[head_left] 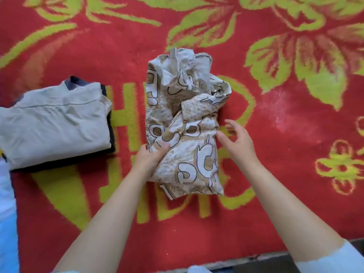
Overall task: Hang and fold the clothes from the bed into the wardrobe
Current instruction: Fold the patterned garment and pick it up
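Fingers (157, 147) of the left hand (149, 157) are curling over the near-left edge of the patterned garment (183, 123), thumb on top and the rest hidden under the cloth, so that hand is gripping it. Right hand (239, 143) is hovering just beside the garment's right edge, fingers spread apart and loosely bent, holding nothing; whether the fingertips are touching the cloth cannot be told, they are blurred.

Patterned garment, cream and tan with dark-outlined shapes, is lying roughly folded into a long bundle in the middle of the red blanket (275, 194), running from near to far. Its far end is bunching up loose and crumpled, with a paler inner side showing.

Left of it, well apart, a folded beige garment (55, 123) is sitting on top of a folded dark garment (111, 133), whose edges are peeking out along the right and near sides. A grey collar-like piece is showing at the far end of that stack.

Blanket is carrying big yellow-green leaf and flower prints. Both forearms are bare, with pale sleeves at the near edge of the view. A pale blue cloth (6, 223) is showing at the near left edge.
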A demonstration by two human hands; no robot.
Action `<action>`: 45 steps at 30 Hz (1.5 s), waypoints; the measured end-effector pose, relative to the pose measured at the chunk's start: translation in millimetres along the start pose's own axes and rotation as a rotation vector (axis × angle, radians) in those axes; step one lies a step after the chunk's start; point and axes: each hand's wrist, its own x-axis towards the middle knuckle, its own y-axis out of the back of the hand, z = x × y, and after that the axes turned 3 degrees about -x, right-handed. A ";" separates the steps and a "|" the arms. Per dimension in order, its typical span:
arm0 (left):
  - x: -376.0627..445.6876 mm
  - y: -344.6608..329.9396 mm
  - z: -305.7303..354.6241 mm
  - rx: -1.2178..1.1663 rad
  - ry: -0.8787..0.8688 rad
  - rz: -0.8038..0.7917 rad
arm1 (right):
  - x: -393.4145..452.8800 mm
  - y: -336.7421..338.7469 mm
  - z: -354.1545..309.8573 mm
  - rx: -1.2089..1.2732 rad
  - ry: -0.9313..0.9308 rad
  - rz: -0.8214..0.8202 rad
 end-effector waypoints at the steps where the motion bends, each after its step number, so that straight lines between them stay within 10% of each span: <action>1: 0.5 -7.9 -1.6 0.045 -0.005 -0.001 | 20.3 -2.0 -0.4 -0.037 -0.083 -0.064; 8: -28.5 -27.5 -44.3 -0.251 0.133 -0.340 | 75.0 -45.7 -30.2 -0.125 -0.122 -0.110; 15: -64.3 -20.6 -68.8 -0.636 0.329 -0.550 | 67.5 -41.1 -45.1 -0.723 -0.077 -0.263; 19: -100.1 -8.0 -90.8 -0.859 0.495 -0.584 | 1.0 5.6 34.0 -0.777 0.718 -0.228; 22: -121.9 -8.6 -87.3 -0.942 0.527 -0.597 | -42.7 21.2 93.0 -0.828 1.087 -0.501; 25: -125.6 -5.8 -49.3 -1.131 0.423 -0.548 | -54.0 0.1 62.6 -0.314 0.628 -0.595; 29: -92.5 15.3 20.5 -1.391 0.193 -0.223 | -10.8 -11.4 -1.6 0.229 0.185 -0.303; 34: -29.5 8.7 29.4 -0.272 -0.118 0.295 | 55.5 -38.9 -20.5 -0.108 -0.145 0.093; 37: -6.4 3.1 19.2 -0.161 0.043 0.185 | 59.3 -45.0 -10.9 -0.040 -0.302 0.133; 42: 6.5 6.1 5.3 -0.539 0.123 -0.141 | 35.7 -57.0 -1.2 0.565 -0.634 -0.254; 45: -12.4 31.2 6.5 -0.696 -0.025 -0.297 | 17.7 -53.6 -24.3 0.719 -0.492 -0.221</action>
